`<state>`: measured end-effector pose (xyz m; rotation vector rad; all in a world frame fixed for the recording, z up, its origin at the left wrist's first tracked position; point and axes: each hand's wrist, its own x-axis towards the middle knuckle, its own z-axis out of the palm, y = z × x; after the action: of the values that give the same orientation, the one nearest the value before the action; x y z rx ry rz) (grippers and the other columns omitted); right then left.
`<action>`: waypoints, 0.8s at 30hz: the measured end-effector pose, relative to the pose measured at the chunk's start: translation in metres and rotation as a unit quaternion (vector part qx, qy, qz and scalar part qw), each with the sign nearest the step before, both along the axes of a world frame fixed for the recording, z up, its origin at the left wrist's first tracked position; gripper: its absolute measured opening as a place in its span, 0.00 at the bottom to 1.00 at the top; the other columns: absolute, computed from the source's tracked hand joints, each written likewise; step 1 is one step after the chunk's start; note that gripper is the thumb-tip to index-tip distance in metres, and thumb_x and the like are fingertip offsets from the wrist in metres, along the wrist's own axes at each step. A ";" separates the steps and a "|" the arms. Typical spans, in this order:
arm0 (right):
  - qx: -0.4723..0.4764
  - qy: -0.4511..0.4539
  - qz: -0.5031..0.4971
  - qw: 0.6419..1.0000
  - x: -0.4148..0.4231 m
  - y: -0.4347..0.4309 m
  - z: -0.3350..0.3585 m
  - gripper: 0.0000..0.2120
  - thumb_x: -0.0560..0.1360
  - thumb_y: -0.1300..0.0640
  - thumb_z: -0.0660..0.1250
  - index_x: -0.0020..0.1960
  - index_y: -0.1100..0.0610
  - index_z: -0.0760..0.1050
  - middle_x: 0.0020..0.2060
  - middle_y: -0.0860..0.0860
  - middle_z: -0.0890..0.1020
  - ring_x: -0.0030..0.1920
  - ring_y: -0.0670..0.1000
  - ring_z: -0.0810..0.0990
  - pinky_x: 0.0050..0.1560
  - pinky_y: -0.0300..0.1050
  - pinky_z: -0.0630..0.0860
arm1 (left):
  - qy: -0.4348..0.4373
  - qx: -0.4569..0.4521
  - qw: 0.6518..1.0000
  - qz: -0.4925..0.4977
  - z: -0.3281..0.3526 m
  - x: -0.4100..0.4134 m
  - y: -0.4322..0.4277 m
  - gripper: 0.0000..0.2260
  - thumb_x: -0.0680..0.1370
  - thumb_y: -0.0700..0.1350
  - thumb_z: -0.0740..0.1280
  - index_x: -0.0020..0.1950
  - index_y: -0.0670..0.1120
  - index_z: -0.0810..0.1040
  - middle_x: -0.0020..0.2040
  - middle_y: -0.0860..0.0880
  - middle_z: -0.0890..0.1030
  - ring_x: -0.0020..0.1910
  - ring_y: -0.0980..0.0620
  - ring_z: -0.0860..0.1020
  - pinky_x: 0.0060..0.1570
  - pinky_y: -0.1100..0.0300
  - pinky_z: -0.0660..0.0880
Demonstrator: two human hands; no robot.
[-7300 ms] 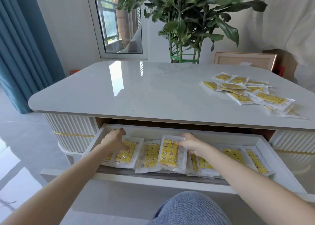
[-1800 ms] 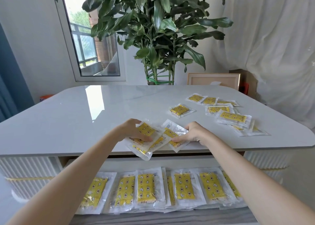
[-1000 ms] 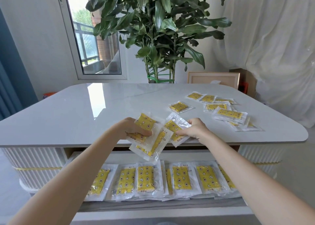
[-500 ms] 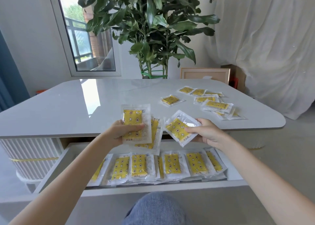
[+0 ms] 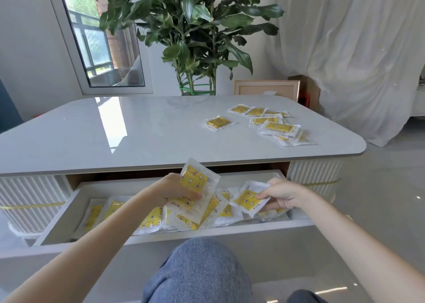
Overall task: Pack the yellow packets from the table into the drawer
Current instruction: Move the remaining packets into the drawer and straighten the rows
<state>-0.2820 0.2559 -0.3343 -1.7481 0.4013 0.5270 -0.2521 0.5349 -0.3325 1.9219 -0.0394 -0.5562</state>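
Glossy table [image 5: 161, 130] — plant [image 5: 190, 27], curtain [image 5: 356, 50] behind

At a white table [image 5: 138, 130], a person holds yellow packets over its open drawer [image 5: 276, 225] — a small stack [image 5: 195, 187] gripped in the left hand [image 5: 174, 189], a single packet [image 5: 249, 199] pinched in the right hand [image 5: 282, 193]. Stored packets [image 5: 151, 220] line the drawer, and loose packets [image 5: 276, 128] lie scattered on the tabletop's far right, near a leafy plant [image 5: 190, 27].

The glossy white table [image 5: 138, 130] bears scattered yellow packets [image 5: 279, 128].
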 end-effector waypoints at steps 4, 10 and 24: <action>-0.062 -0.013 -0.094 0.994 0.016 -0.010 -0.015 0.18 0.77 0.75 0.59 0.66 0.70 0.64 0.51 0.66 0.78 0.37 0.58 0.84 0.23 0.46 0.79 | 0.010 0.082 0.996 -0.038 -0.010 0.012 -0.020 0.21 0.66 0.41 0.78 0.57 0.41 0.79 0.54 0.41 0.83 0.50 0.43 0.82 0.52 0.49 0.80; -0.322 -0.053 -0.076 0.942 0.024 -0.014 -0.024 0.27 0.76 0.73 0.58 0.73 0.63 0.59 0.64 0.61 0.72 0.56 0.61 0.81 0.30 0.44 0.79 | 0.024 0.220 0.971 -0.092 -0.031 0.033 -0.053 0.33 0.68 0.46 0.76 0.70 0.42 0.68 0.64 0.45 0.74 0.62 0.44 0.75 0.63 0.49 0.72; -0.525 -0.106 0.327 0.779 0.024 -0.006 -0.036 0.37 0.72 0.54 0.71 0.77 0.46 0.58 0.75 0.54 0.58 0.75 0.58 0.54 0.72 0.55 0.62 | 0.190 0.090 0.973 -0.098 -0.042 0.061 -0.048 0.15 0.73 0.37 0.72 0.59 0.40 0.78 0.58 0.42 0.81 0.57 0.43 0.80 0.63 0.48 0.73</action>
<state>-0.2576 0.2502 -0.3705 -3.0503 -0.1711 0.6249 -0.1910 0.4870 -0.3748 1.9654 0.0712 -1.0847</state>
